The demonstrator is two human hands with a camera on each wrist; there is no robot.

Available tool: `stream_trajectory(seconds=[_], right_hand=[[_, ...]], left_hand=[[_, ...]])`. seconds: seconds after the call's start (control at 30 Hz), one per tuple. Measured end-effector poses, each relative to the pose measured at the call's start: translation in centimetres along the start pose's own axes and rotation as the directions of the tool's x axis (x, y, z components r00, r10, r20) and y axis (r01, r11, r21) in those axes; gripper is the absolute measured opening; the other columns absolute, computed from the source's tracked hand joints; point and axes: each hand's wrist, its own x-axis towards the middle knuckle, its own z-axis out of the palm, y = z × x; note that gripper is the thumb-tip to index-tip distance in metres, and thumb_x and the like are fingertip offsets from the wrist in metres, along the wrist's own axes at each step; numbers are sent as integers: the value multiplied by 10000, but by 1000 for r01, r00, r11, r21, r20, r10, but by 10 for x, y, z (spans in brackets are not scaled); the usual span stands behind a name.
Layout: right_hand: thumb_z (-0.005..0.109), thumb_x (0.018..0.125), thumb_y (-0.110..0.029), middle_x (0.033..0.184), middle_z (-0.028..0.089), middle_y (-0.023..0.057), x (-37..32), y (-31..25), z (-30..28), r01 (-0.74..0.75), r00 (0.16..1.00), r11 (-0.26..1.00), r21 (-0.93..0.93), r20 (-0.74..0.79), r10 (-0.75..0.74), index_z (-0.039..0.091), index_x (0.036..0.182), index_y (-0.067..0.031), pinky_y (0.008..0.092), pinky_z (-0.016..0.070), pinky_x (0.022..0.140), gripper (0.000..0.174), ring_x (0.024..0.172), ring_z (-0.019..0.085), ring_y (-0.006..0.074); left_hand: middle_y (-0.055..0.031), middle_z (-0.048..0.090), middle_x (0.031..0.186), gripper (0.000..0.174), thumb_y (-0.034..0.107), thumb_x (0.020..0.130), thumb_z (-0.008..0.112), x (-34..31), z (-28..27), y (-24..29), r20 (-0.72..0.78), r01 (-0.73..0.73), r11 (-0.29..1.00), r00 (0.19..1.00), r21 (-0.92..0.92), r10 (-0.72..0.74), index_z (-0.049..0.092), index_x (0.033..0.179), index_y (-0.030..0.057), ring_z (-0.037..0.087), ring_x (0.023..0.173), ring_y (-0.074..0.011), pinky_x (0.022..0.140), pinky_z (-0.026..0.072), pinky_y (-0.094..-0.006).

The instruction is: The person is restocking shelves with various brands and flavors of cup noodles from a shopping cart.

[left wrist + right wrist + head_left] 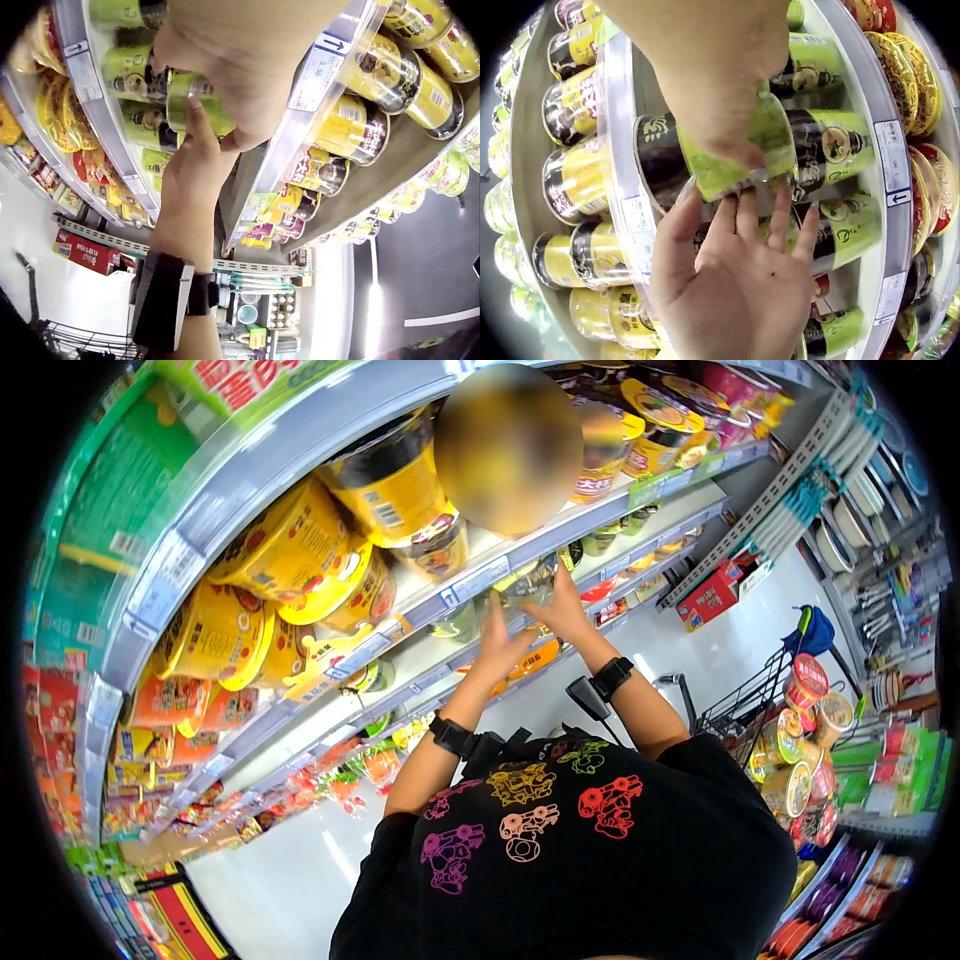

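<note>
A green and black noodle cup (772, 139) is held between both hands, just in front of a shelf of similar green cups (829, 154). My right hand (566, 612) grips it from one side, and in the left wrist view the right thumb (196, 112) lies against its green wall. From the other side my left hand (497, 647) holds the cup, its palm and spread fingers (739, 225) showing in the right wrist view. The hands hide part of the cup.
Yellow noodle tubs (285, 540) line the upper shelf, with price tags (475, 578) along its edge. Lower shelves carry more packaged food. At the right stands a wire cart (735, 695) loaded with noodle cups (790, 785). A red box (710, 598) sits near the shelf end.
</note>
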Motion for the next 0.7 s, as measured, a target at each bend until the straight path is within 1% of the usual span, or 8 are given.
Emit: stream_trajectory(seconds=[0.2,0.23,0.33,0.37,0.47,0.57,0.63,0.7], right_hand=[[778,575,-123,1297,357,308,5,8,18,-72,996,995,-68,41,75,97,1367,84,374,341,989,1065,1205,397,380],[777,582,-134,1279,373,294,1,2,19,-42,999,998,-55,20,43,147,1354,78,388,312,1009,1019,1212,374,381],[760,617,-137,1192,438,246,-24,-4,28,45,951,947,-319,-277,-138,266,1300,53,404,307,990,864,1175,378,366],[734,649,-128,1156,447,222,-35,6,32,-12,935,976,-217,-349,-66,320,1243,43,407,298,980,744,1162,369,350],[649,733,-75,1041,501,153,-73,7,41,-112,917,982,-152,-396,43,456,1060,11,379,375,874,389,1027,470,273],[621,748,-49,954,543,111,-105,1,76,-60,992,997,-38,-117,55,500,972,-9,332,439,778,258,863,552,229],[626,757,-62,875,588,72,-113,-8,113,-51,991,990,130,130,34,562,935,-26,297,447,787,193,824,578,196],[657,733,-79,1024,560,147,-106,-32,142,-64,905,991,121,426,6,515,1069,-20,344,456,832,369,937,578,264]], left_hand=[[-248,160,1443,989,228,726,682,-15,-6,-1,-11,-11,1000,1000,29,11,13,1405,-31,173,1343,-330,1086,144,-375],[-202,207,1444,898,202,755,665,-21,-6,-3,-43,-110,994,993,17,110,86,1417,18,247,1321,-316,1063,222,-371],[-189,344,1371,764,179,774,650,-47,-20,-11,68,42,985,997,-167,-31,220,1394,57,433,1193,-296,938,391,-366],[-106,489,1271,503,111,831,599,-58,-26,-17,21,-10,963,1000,-268,16,403,1292,62,529,1092,-195,876,436,-296],[-68,626,1038,325,138,851,586,-89,-68,-37,146,147,971,982,-188,-120,528,1156,43,603,877,-144,761,475,-275],[-47,656,838,228,167,834,598,-120,-113,-84,180,357,912,929,-204,-324,590,1026,45,600,698,-122,654,479,-259],[-55,639,758,208,172,814,601,-141,-145,-96,49,460,884,884,86,-465,595,974,40,593,656,-142,634,478,-265],[-88,628,766,233,178,765,623,-157,-169,-106,-166,548,815,835,186,-524,592,942,29,589,673,-213,647,474,-302]])
